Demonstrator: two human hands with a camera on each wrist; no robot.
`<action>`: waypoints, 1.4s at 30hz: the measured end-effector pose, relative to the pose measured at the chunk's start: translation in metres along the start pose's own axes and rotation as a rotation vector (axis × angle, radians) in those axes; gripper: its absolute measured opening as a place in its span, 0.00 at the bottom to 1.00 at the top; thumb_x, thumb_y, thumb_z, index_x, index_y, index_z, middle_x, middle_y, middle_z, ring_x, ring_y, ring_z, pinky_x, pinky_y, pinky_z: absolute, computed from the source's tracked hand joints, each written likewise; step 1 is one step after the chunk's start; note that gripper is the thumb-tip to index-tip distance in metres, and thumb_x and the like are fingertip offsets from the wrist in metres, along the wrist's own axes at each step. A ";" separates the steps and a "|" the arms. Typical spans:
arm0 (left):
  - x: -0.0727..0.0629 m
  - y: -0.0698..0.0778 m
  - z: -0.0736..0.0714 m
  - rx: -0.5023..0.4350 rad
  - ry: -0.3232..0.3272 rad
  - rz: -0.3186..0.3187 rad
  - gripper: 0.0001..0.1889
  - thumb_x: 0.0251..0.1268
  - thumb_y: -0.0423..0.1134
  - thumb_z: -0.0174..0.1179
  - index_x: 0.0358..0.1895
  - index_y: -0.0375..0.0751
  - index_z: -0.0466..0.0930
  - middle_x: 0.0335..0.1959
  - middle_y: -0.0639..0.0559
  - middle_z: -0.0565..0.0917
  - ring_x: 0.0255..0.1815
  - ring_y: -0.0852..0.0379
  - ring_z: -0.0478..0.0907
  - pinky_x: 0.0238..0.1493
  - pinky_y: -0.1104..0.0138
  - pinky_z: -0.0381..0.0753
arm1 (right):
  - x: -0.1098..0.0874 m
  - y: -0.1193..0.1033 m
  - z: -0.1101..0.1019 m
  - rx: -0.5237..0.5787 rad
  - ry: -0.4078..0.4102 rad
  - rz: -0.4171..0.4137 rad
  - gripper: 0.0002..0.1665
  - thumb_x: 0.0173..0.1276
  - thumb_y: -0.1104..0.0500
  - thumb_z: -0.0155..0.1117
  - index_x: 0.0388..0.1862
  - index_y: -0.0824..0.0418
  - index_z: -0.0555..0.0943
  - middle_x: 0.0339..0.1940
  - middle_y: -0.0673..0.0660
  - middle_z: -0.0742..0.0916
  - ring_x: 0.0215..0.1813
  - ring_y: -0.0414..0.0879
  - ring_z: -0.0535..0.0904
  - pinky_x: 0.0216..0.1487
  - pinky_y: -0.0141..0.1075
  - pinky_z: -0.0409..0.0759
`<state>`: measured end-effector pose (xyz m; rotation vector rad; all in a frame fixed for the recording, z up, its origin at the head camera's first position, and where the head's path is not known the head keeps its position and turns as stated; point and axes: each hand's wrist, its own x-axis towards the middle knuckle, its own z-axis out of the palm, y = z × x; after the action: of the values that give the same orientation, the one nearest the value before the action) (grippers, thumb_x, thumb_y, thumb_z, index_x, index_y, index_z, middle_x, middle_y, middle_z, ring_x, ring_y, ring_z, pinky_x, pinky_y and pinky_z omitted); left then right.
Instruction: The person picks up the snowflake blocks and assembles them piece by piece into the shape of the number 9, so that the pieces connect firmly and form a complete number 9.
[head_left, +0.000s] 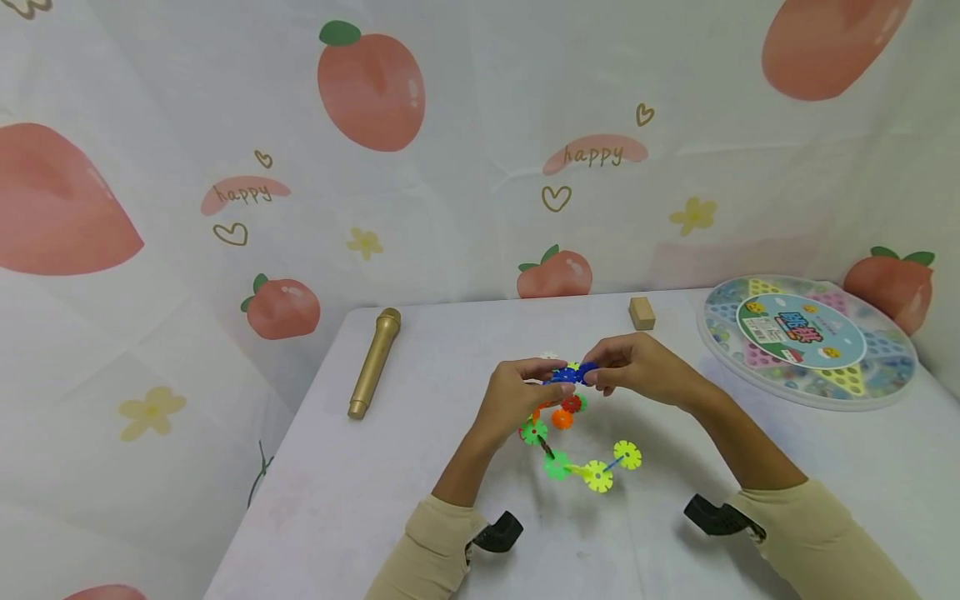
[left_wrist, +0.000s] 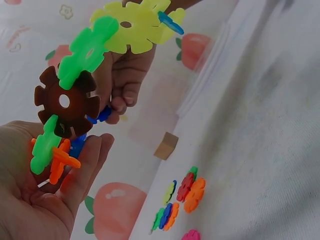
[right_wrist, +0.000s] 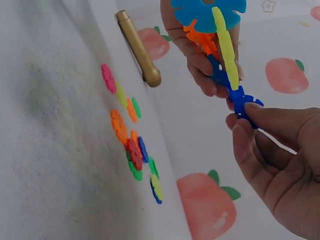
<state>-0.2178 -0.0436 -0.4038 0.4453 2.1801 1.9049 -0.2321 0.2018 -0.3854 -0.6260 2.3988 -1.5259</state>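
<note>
Both hands meet over the table at a chain of slotted plastic snowflake discs. My left hand (head_left: 504, 400) grips the chain near its blue and orange discs. Between the right hand's (head_left: 651, 368) thumb and fingers a dark blue disc (right_wrist: 243, 105) is pinched, right up against the chain's blue disc (right_wrist: 219, 72). From the left hand the linked discs hang in a curve: a brown disc (left_wrist: 45, 100), a green disc (head_left: 557, 467) and a yellow disc (head_left: 598, 477). In the right wrist view, a light blue disc (right_wrist: 200, 12) and a yellow disc (right_wrist: 226, 50) stand nearer the camera.
Loose discs, among them an orange disc (right_wrist: 119, 127) and a pink disc (right_wrist: 108, 78), lie on the white table (head_left: 315, 517) beneath the hands. A gold microphone (head_left: 375, 362) lies at left, a wooden block (head_left: 642, 314) at the back, a round game board (head_left: 810, 342) at right.
</note>
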 end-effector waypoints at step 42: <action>0.000 -0.001 0.008 0.020 0.124 0.035 0.19 0.68 0.42 0.73 0.60 0.44 0.88 0.47 0.48 0.88 0.47 0.39 0.92 0.49 0.64 0.91 | 0.004 0.005 0.014 -0.050 0.150 -0.077 0.11 0.75 0.58 0.71 0.52 0.61 0.90 0.44 0.59 0.93 0.42 0.62 0.90 0.50 0.49 0.91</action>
<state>-0.2144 -0.0360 -0.4056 0.3801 2.2844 1.9807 -0.2311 0.1904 -0.3956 -0.6421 2.5590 -1.6005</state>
